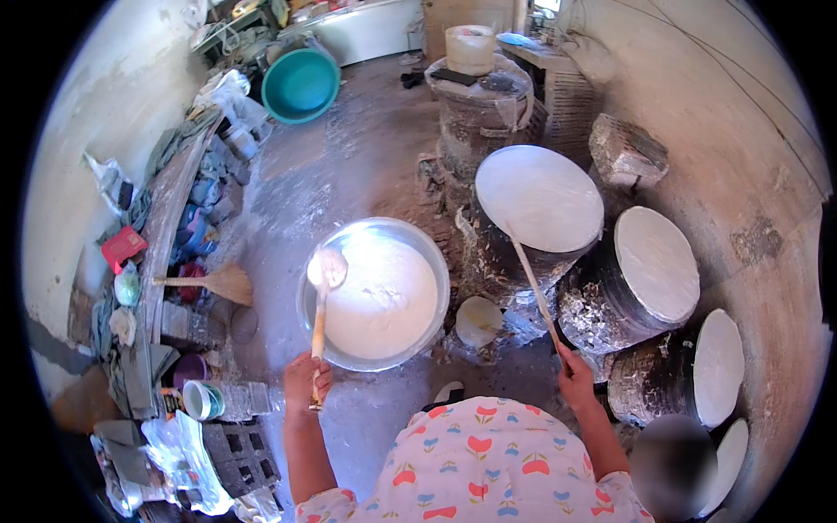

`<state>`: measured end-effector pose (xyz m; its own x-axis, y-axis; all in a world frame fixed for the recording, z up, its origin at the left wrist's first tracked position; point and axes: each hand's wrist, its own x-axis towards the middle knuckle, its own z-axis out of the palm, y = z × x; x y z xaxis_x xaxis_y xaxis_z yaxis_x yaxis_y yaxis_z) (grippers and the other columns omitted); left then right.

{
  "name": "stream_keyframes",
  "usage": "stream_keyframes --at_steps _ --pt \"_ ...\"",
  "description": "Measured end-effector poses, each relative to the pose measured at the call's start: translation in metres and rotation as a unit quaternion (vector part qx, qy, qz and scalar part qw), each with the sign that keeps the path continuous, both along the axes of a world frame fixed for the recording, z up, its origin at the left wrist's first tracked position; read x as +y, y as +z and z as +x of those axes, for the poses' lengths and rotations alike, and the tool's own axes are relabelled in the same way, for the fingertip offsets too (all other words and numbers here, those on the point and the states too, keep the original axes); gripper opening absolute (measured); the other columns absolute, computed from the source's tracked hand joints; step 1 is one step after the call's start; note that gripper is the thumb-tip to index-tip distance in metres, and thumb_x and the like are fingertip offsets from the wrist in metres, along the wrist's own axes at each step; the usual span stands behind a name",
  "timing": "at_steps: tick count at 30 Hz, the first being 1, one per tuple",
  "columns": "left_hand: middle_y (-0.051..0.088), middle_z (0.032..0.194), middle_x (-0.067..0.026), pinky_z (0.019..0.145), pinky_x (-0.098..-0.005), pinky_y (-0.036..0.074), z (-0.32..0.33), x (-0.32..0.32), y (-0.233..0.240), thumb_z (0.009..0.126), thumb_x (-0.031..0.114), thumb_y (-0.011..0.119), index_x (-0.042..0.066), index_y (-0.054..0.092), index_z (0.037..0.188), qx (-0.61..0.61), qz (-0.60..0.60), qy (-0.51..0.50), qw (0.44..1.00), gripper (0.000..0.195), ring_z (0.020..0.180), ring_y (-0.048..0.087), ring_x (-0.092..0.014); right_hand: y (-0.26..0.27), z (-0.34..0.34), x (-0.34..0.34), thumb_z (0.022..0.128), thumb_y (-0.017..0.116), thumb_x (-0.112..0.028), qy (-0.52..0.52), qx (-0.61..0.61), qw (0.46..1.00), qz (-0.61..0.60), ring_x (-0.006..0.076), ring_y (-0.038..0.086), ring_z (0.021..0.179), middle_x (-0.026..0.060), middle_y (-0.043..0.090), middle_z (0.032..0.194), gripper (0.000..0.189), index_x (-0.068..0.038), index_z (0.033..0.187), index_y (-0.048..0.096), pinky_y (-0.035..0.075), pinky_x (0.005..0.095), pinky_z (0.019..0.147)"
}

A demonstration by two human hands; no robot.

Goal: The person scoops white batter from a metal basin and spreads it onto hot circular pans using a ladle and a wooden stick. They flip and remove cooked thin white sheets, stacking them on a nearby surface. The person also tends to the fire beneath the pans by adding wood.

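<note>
My left hand grips the wooden handle of a ladle, its bowl coated with pale batter. The ladle's head is over the left rim side of a large metal basin holding creamy white batter. My right hand is closed around the lower end of a thin wooden stick. The stick's far tip reaches the near edge of a round, white-topped drum stove; whether it touches the white surface I cannot tell. A small pale tub stands between the basin and the stoves.
More white-topped drum stoves curve along the right wall. A wrapped drum bearing a bucket stands behind. A teal basin leans at the back left. A straw broom and cinder blocks line the left.
</note>
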<state>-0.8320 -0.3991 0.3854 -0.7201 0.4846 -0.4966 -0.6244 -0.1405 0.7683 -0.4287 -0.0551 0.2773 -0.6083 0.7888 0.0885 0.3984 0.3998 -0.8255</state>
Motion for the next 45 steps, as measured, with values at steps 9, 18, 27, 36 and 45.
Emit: stream_keyframes --at_steps 9,18,27,36,45 --pt "0.048 0.066 -0.0068 0.032 -0.0223 0.032 0.012 0.107 0.030 0.085 0.007 0.046 -0.004 0.051 0.104 -0.022 -0.054 -0.219 0.974 0.022 0.041 0.039 -0.008 0.033 0.030 -0.059 0.072 0.058 0.003 -0.080 -0.074 0.993 0.056 0.0263 0.056 0.068 0.0098 0.052 0.078 0.060 -0.021 0.126 0.060 0.047 0.0355 0.062" --pt "0.049 0.066 -0.0053 0.031 -0.0236 0.033 0.193 0.287 0.090 0.087 0.004 0.044 0.001 0.050 0.089 0.096 0.003 -0.585 0.806 0.007 0.039 0.042 -0.008 0.066 0.164 -0.129 0.073 0.061 0.002 -0.284 -0.097 0.938 0.171 0.0283 0.060 0.063 0.0081 0.054 0.081 0.058 -0.023 0.125 0.059 0.053 0.0385 0.055" --pt "0.047 0.066 -0.0033 0.032 -0.0211 0.036 0.589 0.352 0.109 0.090 0.005 0.048 0.002 0.045 0.085 0.119 0.143 -0.751 0.634 0.006 0.041 0.041 -0.006 0.066 0.439 -0.180 0.077 0.058 -0.001 -0.525 -0.176 0.820 0.148 0.0322 0.059 0.065 0.0107 0.051 0.086 0.068 -0.032 0.137 0.047 0.052 0.0409 0.056" --pt "0.045 0.062 -0.0012 0.034 -0.0205 0.036 0.964 0.318 0.117 0.089 0.007 0.046 0.005 0.043 0.077 0.046 0.222 -0.872 0.433 0.012 0.041 0.039 -0.005 0.108 0.692 -0.278 0.078 0.058 -0.001 -0.700 -0.240 0.671 0.047 0.0323 0.059 0.085 0.0126 0.048 0.095 0.071 -0.026 0.143 0.039 0.051 0.0413 0.073" --pt "0.043 0.058 0.0011 0.034 -0.0205 0.036 1.200 0.267 0.071 0.087 0.008 0.048 0.004 0.048 0.084 0.026 0.250 -0.942 0.223 0.005 0.039 0.040 -0.005 0.091 0.790 -0.352 0.075 0.059 0.003 -0.839 -0.215 0.499 -0.023 0.0353 0.056 0.081 0.0144 0.047 0.091 0.077 -0.026 0.143 0.038 0.048 0.0434 0.072"
